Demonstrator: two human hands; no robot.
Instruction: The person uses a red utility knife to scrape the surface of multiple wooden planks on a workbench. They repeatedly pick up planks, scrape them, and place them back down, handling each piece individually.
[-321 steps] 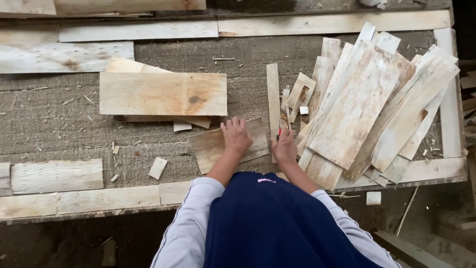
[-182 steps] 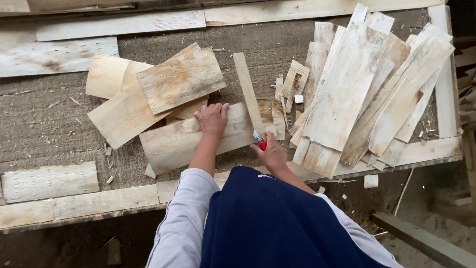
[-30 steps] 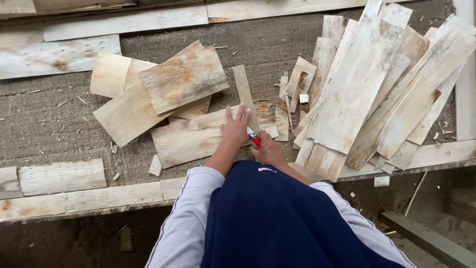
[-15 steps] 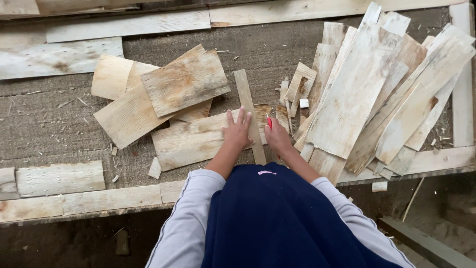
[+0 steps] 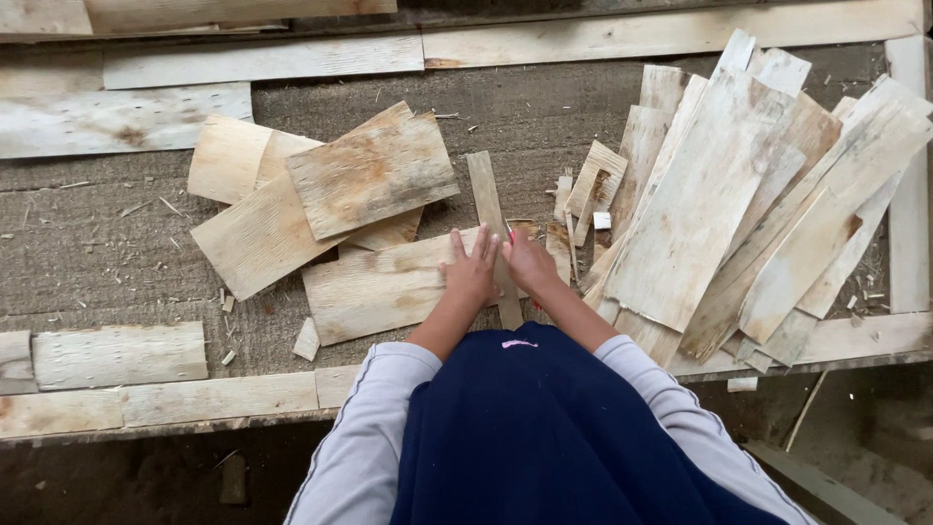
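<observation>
Both hands slid onto the narrow strip (image 5: 491, 228) since half a second ago. Left hand (image 5: 472, 272) flat, fingers spread, on strip and veneer sheet (image 5: 379, 289); right hand (image 5: 530, 262) beside, grip unclear.

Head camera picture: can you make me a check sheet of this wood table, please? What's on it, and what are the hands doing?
Surface: rough grey bench top framed by pale planks, sprinkled with chips and splinters.
Job's things: wide veneer sheet lying flat near the front edge; narrow wood strip lying across its right end.
Clutter: loose pile of veneer sheets on the left; big fanned stack of long veneer pieces on the right; small offcuts between them.
Hands: left hand flat on the wide veneer sheet, fingers spread; right hand beside it at the narrow wood strip; whether it holds anything cannot be told.
Cables: nothing seen.
Surroundings: dark ground below the bench front, with wood scraps.
</observation>
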